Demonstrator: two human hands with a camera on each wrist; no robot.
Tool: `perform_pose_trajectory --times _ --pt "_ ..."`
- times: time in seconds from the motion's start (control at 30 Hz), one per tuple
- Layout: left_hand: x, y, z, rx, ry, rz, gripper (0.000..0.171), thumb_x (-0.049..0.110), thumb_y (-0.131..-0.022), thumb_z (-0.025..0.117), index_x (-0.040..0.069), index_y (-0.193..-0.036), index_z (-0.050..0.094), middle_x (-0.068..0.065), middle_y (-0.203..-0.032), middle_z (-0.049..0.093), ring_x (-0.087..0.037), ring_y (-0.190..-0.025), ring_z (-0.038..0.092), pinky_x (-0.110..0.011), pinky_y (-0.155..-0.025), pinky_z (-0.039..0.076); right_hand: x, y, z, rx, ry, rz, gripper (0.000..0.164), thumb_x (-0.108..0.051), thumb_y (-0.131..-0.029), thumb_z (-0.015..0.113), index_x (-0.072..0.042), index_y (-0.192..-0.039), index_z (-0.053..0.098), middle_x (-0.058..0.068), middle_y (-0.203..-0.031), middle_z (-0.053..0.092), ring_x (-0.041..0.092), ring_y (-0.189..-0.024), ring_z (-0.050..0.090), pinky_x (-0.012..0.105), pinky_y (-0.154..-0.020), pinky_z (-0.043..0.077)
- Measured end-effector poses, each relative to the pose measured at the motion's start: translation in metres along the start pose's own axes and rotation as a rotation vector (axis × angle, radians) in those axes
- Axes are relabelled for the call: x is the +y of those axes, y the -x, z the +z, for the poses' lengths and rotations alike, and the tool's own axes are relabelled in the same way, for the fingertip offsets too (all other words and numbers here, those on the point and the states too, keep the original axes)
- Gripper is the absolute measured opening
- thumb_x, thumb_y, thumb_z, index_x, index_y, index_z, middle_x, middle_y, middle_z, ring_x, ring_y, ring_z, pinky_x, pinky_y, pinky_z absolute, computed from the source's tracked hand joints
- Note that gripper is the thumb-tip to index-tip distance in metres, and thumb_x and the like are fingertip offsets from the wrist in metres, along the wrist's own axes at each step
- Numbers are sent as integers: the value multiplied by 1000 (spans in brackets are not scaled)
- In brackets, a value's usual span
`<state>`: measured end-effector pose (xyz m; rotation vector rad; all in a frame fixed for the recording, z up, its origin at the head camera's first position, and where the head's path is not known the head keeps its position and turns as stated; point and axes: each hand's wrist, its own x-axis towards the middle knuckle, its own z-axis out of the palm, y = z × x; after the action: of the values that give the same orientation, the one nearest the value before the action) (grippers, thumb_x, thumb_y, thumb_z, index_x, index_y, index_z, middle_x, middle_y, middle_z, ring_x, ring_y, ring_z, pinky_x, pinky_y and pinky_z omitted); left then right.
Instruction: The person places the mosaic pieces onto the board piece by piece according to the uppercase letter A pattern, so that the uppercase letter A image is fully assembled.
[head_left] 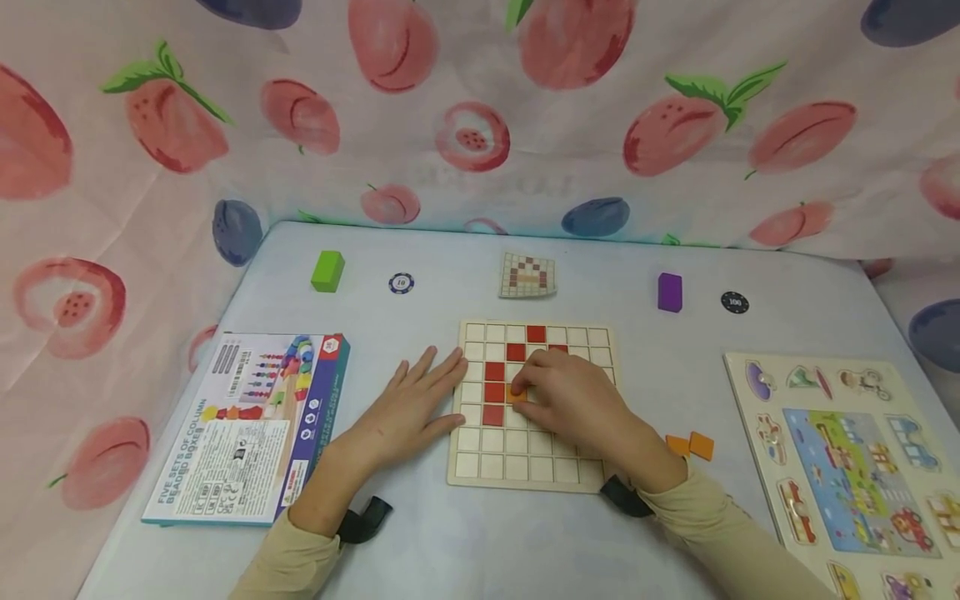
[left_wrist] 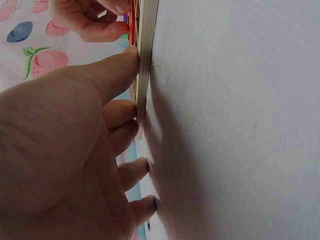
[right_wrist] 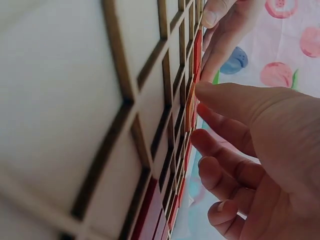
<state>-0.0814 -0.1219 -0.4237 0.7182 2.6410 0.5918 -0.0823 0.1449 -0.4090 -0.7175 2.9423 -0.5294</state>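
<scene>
A wooden grid board [head_left: 517, 467] lies flat in the middle of the table, with several red square tiles [head_left: 494, 392] set in its cells. My right hand [head_left: 573, 396] is over the board and pinches an orange square tile [head_left: 516, 397] at a cell just right of the red column. In the right wrist view, thumb and forefinger meet the orange tile [right_wrist: 190, 107] low at the board's surface. With fingers spread, my left hand [head_left: 408, 408] rests at the board's left edge; the left wrist view shows its thumb [left_wrist: 117, 72] against the board's side.
Two loose orange tiles [head_left: 701, 446] lie right of the board. Behind it stands a small pattern card [head_left: 528, 276]. A boxed bead set [head_left: 247, 433] is at left, a picture puzzle [head_left: 862, 483] at right. Farther back are a green block [head_left: 327, 272], a purple block [head_left: 670, 292] and two chips [head_left: 401, 283].
</scene>
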Motion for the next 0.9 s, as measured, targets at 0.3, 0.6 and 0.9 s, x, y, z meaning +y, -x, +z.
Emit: perform_pose_trajectory --times 0.3,0.6,0.9 --pt "0 0 0 1 1 4 79 41 -105 66 14 -170 29 -2 -180 19 -37 -169 9 -66 -135 12 14 28 -9 64 9 28 10 -29 -89 86 -24 -97 82 -5 -103 73 14 -94 68 35 -80 61" --pt "0 0 -1 -4 2 -3 79 41 -106 65 14 -170 28 -2 -181 19 -37 -169 9 -66 -136 11 44 76 -25 141 32 117 16 -26 -88 87 -23 -103 83 -4 -107 76 18 -99 72 43 -81 63" --pt "0 0 0 1 14 1 79 40 -106 65 14 -170 28 -2 -180 20 -38 -169 10 -66 -136 11 72 117 -41 233 42 214 24 -22 -82 92 -23 -103 83 -1 -107 76 17 -87 70 34 -69 60"
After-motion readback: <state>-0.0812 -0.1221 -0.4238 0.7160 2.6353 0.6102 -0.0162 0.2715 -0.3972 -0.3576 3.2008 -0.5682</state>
